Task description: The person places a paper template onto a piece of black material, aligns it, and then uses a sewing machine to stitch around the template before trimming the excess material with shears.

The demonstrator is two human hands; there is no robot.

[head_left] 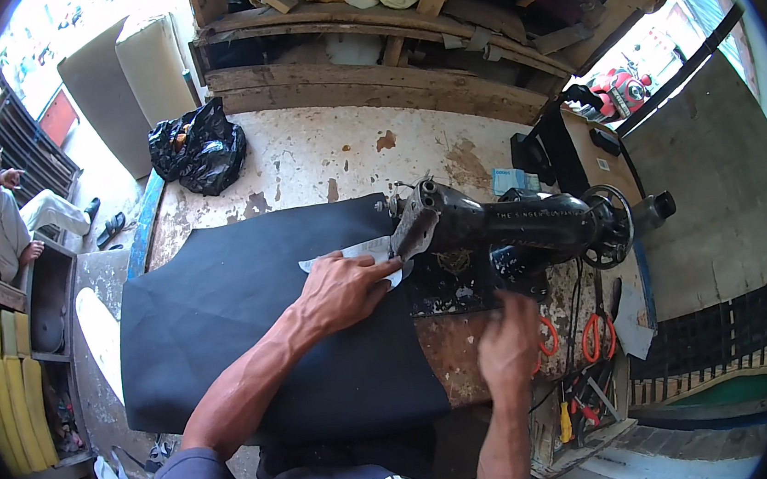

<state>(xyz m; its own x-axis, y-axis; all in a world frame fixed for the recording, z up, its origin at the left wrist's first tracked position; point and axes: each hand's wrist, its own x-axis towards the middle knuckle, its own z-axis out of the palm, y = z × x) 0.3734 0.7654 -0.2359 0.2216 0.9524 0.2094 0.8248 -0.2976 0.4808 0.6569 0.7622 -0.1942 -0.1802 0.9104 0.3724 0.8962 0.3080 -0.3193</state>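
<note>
A black sewing machine stands on the worn table, its head over a large sheet of black material. On the sheet, by the needle area, lies a small light-grey piece with a pointed end. My left hand rests on this piece with fingers stretched toward the needle, pressing it down; the palm covers part of it. The needle itself is hard to make out. My right hand is above the table just in front of the machine bed, smeared by motion, so its fingers do not show clearly.
Orange-handled scissors and a yellow-handled screwdriver hang at the table's right edge. A black plastic bag sits at the far left corner. Wooden shelving borders the back. Another person sits at far left.
</note>
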